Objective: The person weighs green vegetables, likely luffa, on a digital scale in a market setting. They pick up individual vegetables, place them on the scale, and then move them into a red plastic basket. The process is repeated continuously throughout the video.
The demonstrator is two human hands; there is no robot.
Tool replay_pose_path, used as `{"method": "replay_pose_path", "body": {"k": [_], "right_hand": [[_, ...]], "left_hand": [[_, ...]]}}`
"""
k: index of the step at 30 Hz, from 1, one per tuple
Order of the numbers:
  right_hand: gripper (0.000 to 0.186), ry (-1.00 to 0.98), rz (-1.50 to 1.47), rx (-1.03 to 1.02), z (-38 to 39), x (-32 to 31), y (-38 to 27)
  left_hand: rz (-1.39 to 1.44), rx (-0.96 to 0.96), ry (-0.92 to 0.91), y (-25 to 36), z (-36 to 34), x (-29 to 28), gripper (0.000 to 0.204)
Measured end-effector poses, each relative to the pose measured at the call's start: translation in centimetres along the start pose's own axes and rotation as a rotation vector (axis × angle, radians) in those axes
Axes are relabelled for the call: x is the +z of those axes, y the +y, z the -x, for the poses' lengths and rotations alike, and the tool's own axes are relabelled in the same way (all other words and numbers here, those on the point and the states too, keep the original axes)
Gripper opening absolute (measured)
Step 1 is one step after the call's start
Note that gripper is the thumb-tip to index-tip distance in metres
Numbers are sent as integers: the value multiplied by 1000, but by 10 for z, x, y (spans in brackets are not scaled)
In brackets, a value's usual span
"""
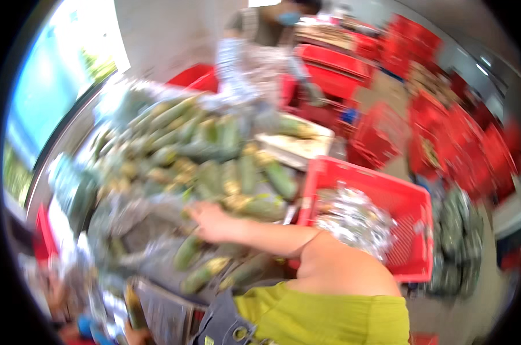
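My right hand reaches across the table over a heap of what look like ears of corn in green husks with tan ends. Its fingers seem stretched out, though blurred, and nothing shows in them. Beneath that hand lies a loose ear, with others closer to me. At the lower edge my left hand, only partly in view, is closed around the lower end of an upright ear. Beside it is a grey metal-edged tray or scale; blur hides which.
A red basket with clear-wrapped packs stands to the right, near a white tray. Crumpled plastic lies on the table's left. Across the table stands a masked co-worker in sleeve covers. Red crates and bagged green produce occupy the right.
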State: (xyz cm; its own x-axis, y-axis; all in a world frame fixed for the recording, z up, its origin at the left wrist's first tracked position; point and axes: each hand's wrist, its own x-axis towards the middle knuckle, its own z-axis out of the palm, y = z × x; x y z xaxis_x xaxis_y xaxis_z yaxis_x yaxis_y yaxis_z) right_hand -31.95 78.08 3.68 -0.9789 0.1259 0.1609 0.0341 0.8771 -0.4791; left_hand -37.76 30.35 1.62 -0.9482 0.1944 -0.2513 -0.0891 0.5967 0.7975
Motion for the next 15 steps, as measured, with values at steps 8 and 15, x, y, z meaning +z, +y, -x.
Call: {"method": "replay_pose_path", "body": {"k": [8,15], "right_hand": [[32,186,-84,176,112,-24,88],[21,243,-38,194,156,-4,121]], "left_hand": [[-273,530,-27,129,-16,198,51],[-345,700,-165,152,-1,249,48]]}}
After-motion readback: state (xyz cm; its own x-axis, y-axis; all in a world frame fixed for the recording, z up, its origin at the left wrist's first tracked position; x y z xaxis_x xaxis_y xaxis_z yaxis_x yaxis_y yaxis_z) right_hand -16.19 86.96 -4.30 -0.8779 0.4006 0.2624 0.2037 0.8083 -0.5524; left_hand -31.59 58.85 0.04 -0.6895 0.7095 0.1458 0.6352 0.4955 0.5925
